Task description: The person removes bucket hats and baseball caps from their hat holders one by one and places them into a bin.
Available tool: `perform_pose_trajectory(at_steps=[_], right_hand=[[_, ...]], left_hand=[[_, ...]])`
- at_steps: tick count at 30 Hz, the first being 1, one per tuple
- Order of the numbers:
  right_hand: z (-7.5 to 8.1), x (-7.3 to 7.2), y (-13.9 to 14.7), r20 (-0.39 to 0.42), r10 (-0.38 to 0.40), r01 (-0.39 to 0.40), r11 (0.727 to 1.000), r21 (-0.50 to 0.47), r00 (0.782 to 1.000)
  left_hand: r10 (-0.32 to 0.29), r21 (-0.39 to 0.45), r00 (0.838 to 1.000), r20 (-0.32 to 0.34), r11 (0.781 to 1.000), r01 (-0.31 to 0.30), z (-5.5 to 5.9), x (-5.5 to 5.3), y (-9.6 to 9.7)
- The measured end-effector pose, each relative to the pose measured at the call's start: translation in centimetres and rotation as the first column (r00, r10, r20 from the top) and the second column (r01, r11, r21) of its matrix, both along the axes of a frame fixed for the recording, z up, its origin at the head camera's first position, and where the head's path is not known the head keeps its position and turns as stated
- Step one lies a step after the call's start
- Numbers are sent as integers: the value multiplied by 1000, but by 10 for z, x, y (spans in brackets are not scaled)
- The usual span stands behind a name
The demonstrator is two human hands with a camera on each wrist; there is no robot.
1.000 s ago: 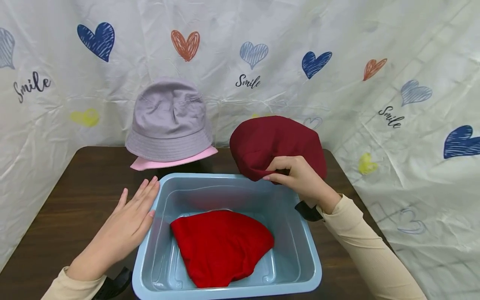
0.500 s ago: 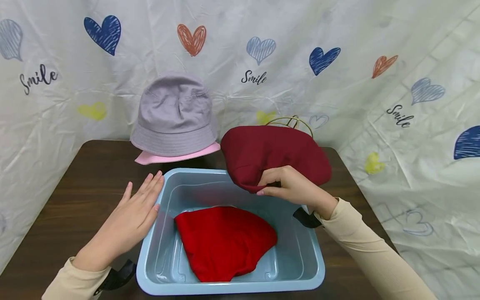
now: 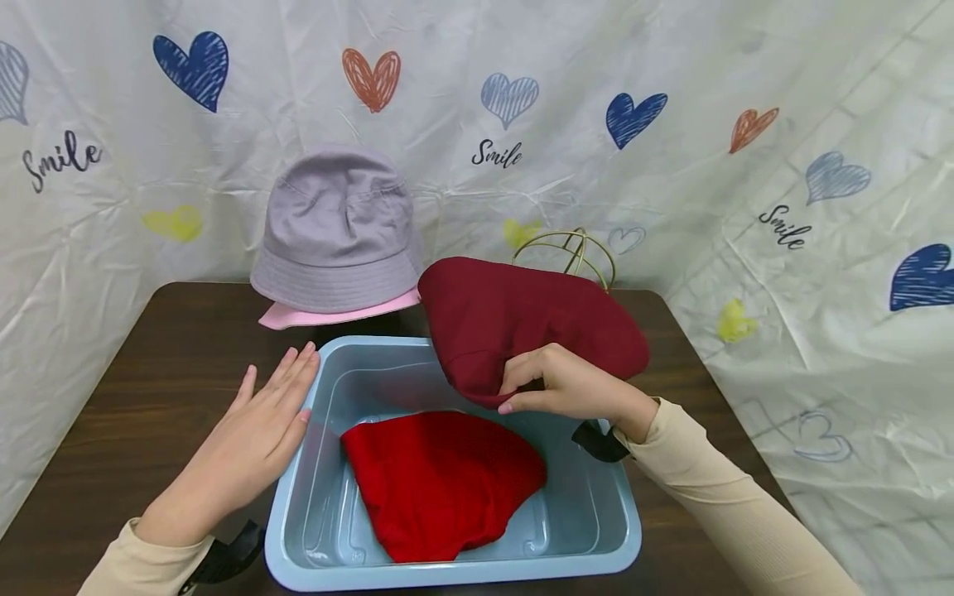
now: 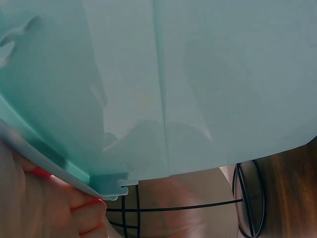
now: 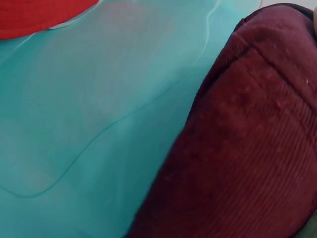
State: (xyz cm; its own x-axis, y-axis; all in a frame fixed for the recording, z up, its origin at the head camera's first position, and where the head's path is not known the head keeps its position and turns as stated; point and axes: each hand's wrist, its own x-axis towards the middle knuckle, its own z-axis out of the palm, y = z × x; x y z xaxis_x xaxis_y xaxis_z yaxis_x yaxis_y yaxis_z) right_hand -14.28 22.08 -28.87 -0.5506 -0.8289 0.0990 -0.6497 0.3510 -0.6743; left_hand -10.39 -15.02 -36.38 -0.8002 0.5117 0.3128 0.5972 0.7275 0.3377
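My right hand (image 3: 570,381) pinches the front edge of a soft maroon cap (image 3: 522,314), thumb under it and fingers above. The cap is tilted over the back right rim of a light blue plastic basin (image 3: 633,530). Its ribbed cloth (image 5: 247,144) fills the right side of the right wrist view. Inside the basin lies a bright red hat (image 3: 443,488), folded flat. My left hand (image 3: 246,430) is flat with straight fingers, its side against the basin's left rim. In the left wrist view the basin's outer wall (image 4: 208,89) fills most of the frame.
A lilac bucket hat (image 3: 339,236) sits at the back left over a pink hat (image 3: 335,314). Behind the maroon cap stands a domed gold wire stand (image 3: 574,248). The dark wooden table (image 3: 112,397) ends at a white cloth backdrop (image 3: 432,99) printed with hearts.
My right hand has drawn the maroon cap forward and left, down off the wire stand and over the basin. The stand has come into view. My left hand has stayed at the rim.
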Motion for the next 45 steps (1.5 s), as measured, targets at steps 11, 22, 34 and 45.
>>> perform_pose_trajectory(at_steps=[11,22,34,45], right_hand=[[-5,-2,-2,72,59,-55,997,-50,996],[-6,0,-7,121,138,-133,990,-44,983],[-21,6,-26,168,207,-212,977,13,964],[-38,16,-56,153,230,-254,953,166,961]], left_hand=[[2,-7,1000,10,1000,-2,-1,-1,-1],[4,-10,1000,13,1000,-4,1,-1,-1],[6,-22,1000,13,1000,-6,1,-1,-2],[-1,-31,1000,10,1000,1,2,-3,-2]])
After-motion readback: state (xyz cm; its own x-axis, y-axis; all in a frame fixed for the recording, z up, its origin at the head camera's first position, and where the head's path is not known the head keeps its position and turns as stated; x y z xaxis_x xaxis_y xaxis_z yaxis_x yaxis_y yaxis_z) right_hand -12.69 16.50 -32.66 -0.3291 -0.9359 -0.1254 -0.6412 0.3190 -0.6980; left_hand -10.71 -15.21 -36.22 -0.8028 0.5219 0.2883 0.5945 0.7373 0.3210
